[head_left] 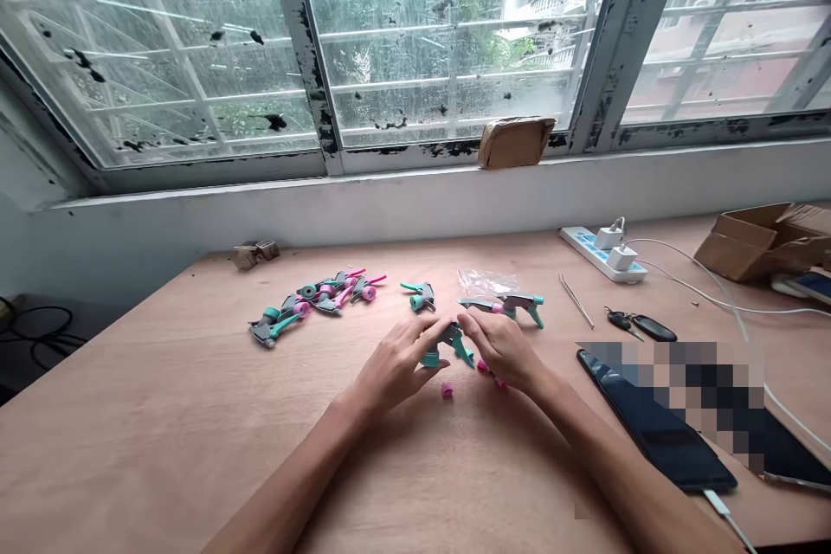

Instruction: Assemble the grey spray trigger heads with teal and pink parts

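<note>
Over the middle of the table, my left hand (397, 357) is closed around a trigger spray head (447, 334) with a grey body, teal collar and teal trigger. The fingers of my right hand (503, 348) are closed at the front end of the same spray head, hiding its nozzle. Below lies a small pink cap (447, 389); more pink pieces (482, 365) show partly under my right hand. Just beyond my hands, a single teal-and-grey spray head (423, 298) rests on the table. Further spray heads (533, 303) lie behind my right hand.
To the left is a pile of pink, teal and grey spray heads (328, 299). A clear plastic bag (486, 281) lies behind. On the right are tweezers (576, 301), keys (623, 322), a phone (655, 424), a power strip (601, 255), cables and a cardboard box (740, 247).
</note>
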{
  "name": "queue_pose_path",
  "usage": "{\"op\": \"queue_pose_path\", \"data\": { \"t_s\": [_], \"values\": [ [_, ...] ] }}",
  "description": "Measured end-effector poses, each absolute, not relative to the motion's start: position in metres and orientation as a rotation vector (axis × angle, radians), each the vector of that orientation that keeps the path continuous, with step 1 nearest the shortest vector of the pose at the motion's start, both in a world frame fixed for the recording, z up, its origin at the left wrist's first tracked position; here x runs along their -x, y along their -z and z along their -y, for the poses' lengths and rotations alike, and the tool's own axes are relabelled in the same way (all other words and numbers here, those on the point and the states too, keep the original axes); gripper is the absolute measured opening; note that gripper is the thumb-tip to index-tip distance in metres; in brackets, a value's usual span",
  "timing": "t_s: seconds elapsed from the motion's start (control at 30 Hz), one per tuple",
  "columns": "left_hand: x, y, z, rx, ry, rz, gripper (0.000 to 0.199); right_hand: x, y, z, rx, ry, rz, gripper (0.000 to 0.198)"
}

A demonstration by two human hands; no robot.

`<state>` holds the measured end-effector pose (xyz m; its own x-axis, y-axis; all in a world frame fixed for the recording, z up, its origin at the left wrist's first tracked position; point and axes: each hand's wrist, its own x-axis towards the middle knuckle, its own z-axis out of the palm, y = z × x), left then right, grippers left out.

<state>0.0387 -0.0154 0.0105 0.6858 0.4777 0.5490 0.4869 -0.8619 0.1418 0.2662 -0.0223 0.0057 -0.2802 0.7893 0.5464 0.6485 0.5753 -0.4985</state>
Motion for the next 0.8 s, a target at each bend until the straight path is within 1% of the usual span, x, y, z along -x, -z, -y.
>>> {"op": "queue_pose_path", "data": {
  "t_s": [0.1, 0.2, 0.27, 0.3, 0.4, 0.47, 0.6, 0.8],
  "values": [
    [-0.038, -0.009, 0.015, 2.881, 0.884, 0.859, 0.072, -0.265, -0.005, 0.022, 1.132, -0.253, 2.012, 0.043],
    [-0.037, -0.007, 0.014, 2.877, 0.927, 0.989, 0.085, -0.262, -0.004, 0.023, 1.067, -0.268, 1.959, 0.027],
    [-0.036, -0.006, 0.013, 2.855, 0.97, 1.054, 0.091, -0.259, -0.003, 0.024, 1.002, -0.287, 1.944, 0.021],
    [-0.035, -0.006, 0.013, 2.846, 0.97, 1.065, 0.088, -0.258, -0.002, 0.024, 0.967, -0.297, 1.949, 0.02],
    [-0.033, -0.008, 0.011, 2.848, 0.909, 1.044, 0.071, -0.257, -0.001, 0.024, 0.919, -0.325, 1.962, 0.018],
    [-0.032, -0.01, 0.011, 2.872, 0.88, 1.014, 0.068, -0.258, 0.0, 0.022, 0.95, -0.315, 1.955, 0.017],
    [-0.032, -0.01, 0.01, 2.935, 0.884, 0.936, 0.072, -0.259, 0.005, 0.018, 1.042, -0.25, 1.944, 0.022],
    [-0.038, -0.008, 0.015, 2.903, 0.901, 0.884, 0.074, -0.258, 0.012, 0.015, 1.207, -0.173, 1.956, 0.042]
  ]
}}
